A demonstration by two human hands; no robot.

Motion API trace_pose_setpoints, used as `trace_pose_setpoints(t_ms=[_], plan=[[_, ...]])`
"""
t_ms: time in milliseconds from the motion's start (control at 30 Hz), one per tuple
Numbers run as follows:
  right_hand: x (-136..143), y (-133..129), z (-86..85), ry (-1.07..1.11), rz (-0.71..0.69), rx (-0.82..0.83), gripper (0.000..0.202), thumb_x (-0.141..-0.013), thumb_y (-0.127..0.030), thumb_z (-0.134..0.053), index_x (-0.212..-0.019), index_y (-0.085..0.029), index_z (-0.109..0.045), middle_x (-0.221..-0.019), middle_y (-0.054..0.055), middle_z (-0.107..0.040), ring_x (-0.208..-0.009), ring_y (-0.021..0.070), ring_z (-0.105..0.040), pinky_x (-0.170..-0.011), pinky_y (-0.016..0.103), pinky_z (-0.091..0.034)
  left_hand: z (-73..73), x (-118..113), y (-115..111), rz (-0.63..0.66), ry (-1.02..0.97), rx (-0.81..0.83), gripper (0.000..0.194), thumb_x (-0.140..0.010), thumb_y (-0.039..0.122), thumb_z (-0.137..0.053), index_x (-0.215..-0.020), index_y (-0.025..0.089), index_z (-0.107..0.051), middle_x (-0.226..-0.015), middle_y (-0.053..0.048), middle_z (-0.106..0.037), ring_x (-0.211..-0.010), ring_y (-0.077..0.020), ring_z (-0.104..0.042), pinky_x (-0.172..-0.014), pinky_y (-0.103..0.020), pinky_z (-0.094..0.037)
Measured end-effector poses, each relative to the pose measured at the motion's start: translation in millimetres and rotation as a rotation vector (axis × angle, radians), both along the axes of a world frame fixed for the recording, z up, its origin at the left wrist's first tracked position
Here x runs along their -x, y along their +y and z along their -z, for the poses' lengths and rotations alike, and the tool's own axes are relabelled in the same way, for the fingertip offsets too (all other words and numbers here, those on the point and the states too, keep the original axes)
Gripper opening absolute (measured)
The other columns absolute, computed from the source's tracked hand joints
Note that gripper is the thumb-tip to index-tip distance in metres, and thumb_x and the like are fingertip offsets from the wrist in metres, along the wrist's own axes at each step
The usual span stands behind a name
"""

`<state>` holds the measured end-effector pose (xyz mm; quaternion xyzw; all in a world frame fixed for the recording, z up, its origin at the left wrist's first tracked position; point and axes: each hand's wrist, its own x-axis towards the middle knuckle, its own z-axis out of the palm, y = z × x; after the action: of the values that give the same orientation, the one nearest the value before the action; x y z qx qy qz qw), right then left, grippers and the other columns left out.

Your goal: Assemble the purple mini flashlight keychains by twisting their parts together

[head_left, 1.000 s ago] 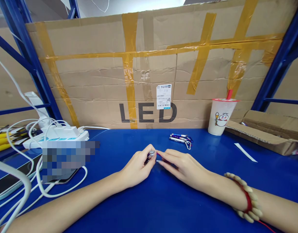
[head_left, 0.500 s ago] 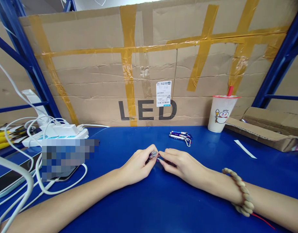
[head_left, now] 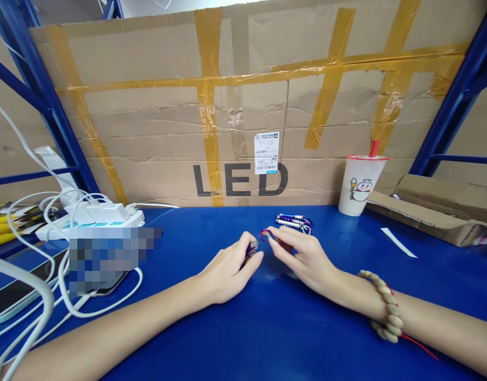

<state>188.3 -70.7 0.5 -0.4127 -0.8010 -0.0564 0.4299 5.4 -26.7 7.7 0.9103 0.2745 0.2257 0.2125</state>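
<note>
Between the thumb and fingers of my left hand (head_left: 223, 272) is a small purple flashlight (head_left: 252, 247) with a silver tip, most of its body hidden in the grip. My right hand (head_left: 309, 259) pinches a purple carabiner clip (head_left: 262, 233) by one side, its curved end sticking out to the left. A narrow gap separates the clip from the flashlight. Just behind my right hand, several small flashlights (head_left: 289, 222) in blue and silver, with carabiner clips, lie side by side on the blue table (head_left: 227, 338).
A lidded drink cup (head_left: 362, 185) with a red straw stands back right, beside an open cardboard box (head_left: 430, 217) and a white strip (head_left: 398, 242). Left are white cables, a power strip (head_left: 108, 219) and a phone (head_left: 25, 288). A large carton (head_left: 156, 132) walls the back.
My hands have parted slightly. The right hand has lifted a little up and away with the purple clip, which now shows clearly. The left hand still grips the flashlight.
</note>
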Motion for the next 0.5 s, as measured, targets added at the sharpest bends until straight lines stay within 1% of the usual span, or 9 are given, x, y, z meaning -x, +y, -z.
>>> trace_pose_setpoints(t_ms=[100, 200, 267, 333, 367, 500], plan=[[1.1, -0.9, -0.3, 0.004, -0.017, -0.083, 0.016, -0.089, -0.02, -0.042, -0.093, -0.015, -0.057, -0.079, 0.005, -0.056, -0.071, 0.0121, -0.052, -0.066, 0.023, -0.043, -0.7, 0.0, -1.4, -0.016, 0.033, -0.02, 0.024, -0.092, 0.042, -0.021, -0.089, 0.022, -0.033, -0.082, 0.001, -0.051, -0.065, -0.0136, -0.05, -0.059, -0.027, -0.036], [3.4, -2.5, -1.2, -0.068, -0.062, -0.135, 0.017, -0.089, -0.018, -0.042, -0.098, -0.013, -0.056, -0.075, 0.004, -0.054, -0.066, 0.0111, -0.048, -0.062, 0.022, -0.043, -1.1, -1.0, -1.8, 0.002, 0.072, -0.068, 0.025, -0.092, 0.042, -0.021, -0.088, 0.021, -0.034, -0.087, -0.002, -0.052, -0.071, -0.0163, -0.053, -0.062, -0.028, -0.037], [4.3, -3.2, -1.5, -0.11, -0.072, -0.154, 0.019, -0.089, -0.018, -0.041, -0.101, -0.012, -0.055, -0.073, 0.004, -0.053, -0.065, 0.0112, -0.047, -0.06, 0.022, -0.042, -1.4, -1.6, -2.0, 0.025, 0.086, -0.094, 0.025, -0.093, 0.041, -0.021, -0.092, 0.02, -0.035, -0.092, -0.004, -0.053, -0.076, -0.0178, -0.054, -0.066, -0.029, -0.039], [4.2, -3.6, -1.5, -0.128, -0.072, -0.15, 0.02, -0.09, -0.018, -0.041, -0.103, -0.01, -0.054, -0.073, 0.005, -0.052, -0.065, 0.0115, -0.047, -0.06, 0.022, -0.042, -1.6, -2.0, -2.2, 0.043, 0.092, -0.1, 0.024, -0.093, 0.039, -0.021, -0.095, 0.02, -0.036, -0.096, -0.005, -0.054, -0.08, -0.0182, -0.055, -0.069, -0.03, -0.039], [3.7, -3.5, -1.3, -0.129, -0.07, -0.139, 0.021, -0.09, -0.018, -0.04, -0.103, -0.01, -0.054, -0.073, 0.005, -0.052, -0.066, 0.0116, -0.047, -0.061, 0.022, -0.042, -1.6, -2.0, -2.3, 0.039, 0.097, -0.097, 0.024, -0.093, 0.039, -0.021, -0.095, 0.02, -0.036, -0.095, -0.005, -0.054, -0.079, -0.0179, -0.055, -0.068, -0.029, -0.039], [1.5, -2.5, -0.2, -0.106, -0.05, -0.041, 0.021, -0.09, -0.021, -0.039, -0.101, -0.013, -0.055, -0.076, 0.005, -0.053, -0.067, 0.0115, -0.048, -0.063, 0.023, -0.042, -0.8, -2.0, -1.5, -0.047, 0.082, -0.071, 0.025, -0.093, 0.04, -0.021, -0.087, 0.021, -0.035, -0.084, -0.001, -0.056, -0.068, -0.0162, -0.056, -0.058, -0.026, -0.038]])
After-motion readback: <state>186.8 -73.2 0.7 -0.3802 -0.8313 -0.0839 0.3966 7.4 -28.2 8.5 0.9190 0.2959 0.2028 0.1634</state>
